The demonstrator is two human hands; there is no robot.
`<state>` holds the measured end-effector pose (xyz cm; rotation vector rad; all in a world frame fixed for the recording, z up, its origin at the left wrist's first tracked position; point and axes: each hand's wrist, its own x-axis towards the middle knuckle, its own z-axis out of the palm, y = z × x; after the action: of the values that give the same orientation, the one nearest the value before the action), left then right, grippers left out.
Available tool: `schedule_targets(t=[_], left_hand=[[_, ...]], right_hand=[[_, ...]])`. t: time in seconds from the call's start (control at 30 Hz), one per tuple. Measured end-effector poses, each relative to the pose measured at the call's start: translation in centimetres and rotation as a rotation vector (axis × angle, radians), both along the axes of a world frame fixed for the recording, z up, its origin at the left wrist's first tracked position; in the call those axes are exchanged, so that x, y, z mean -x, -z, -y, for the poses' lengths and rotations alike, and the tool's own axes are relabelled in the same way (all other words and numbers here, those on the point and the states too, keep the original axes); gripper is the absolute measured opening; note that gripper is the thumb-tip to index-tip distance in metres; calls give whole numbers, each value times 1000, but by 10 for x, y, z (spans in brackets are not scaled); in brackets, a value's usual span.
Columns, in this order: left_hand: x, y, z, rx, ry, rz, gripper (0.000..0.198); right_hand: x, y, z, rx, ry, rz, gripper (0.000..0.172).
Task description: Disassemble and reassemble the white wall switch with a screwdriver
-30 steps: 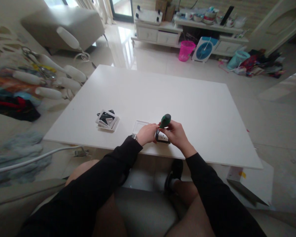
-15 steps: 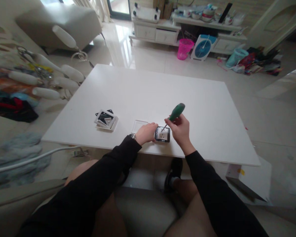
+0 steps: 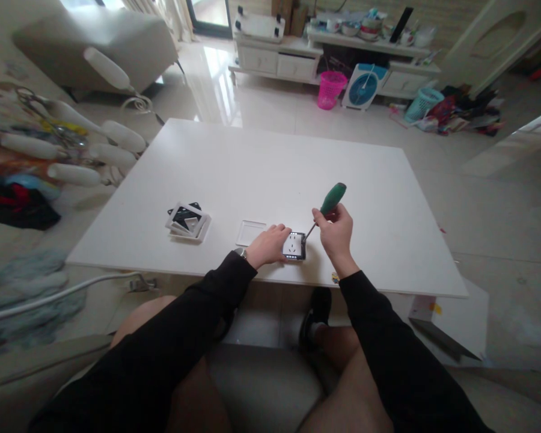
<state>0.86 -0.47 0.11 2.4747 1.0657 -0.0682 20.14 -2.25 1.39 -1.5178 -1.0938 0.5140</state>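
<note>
A wall socket (image 3: 293, 245) with a white face and dark frame lies near the front edge of the white table. My left hand (image 3: 270, 243) grips it along its left side, fingers closed over the edge. In my right hand (image 3: 337, 231) is a screwdriver (image 3: 333, 198) with a green handle, held tilted. Its tip meets the right side of the socket's frame; the exact contact point is too small to make out. Just behind my left hand lies a clear, shallow square cover (image 3: 251, 233).
White and black frame parts (image 3: 188, 222) are stacked on the left of the table (image 3: 261, 168). A small yellow item (image 3: 335, 278) lies by the front edge near my right wrist. Lamp arms (image 3: 117, 135) reach toward the table's left side.
The screwdriver's tip has gone from the socket's white face to the right side of its frame, and my right hand has shifted slightly right. My left hand stays on the socket.
</note>
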Motion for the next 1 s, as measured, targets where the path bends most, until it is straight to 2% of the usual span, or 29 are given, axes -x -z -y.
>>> schedule_targets(t=[0.07, 0.27, 0.53, 1.0], left_hand=[[3, 0, -4, -2, 1, -28, 67], [12, -1, -12, 35, -2, -115, 91], [10, -6, -11, 75, -29, -140, 88], [11, -3, -8, 103, -47, -126, 90]], right_hand=[[3, -3, 2, 2, -19, 11, 28], [9, -6, 5, 22, -87, -3, 30], [17, -12, 11, 47, -225, 98, 28], [21, -10, 12, 40, -279, 143, 26]])
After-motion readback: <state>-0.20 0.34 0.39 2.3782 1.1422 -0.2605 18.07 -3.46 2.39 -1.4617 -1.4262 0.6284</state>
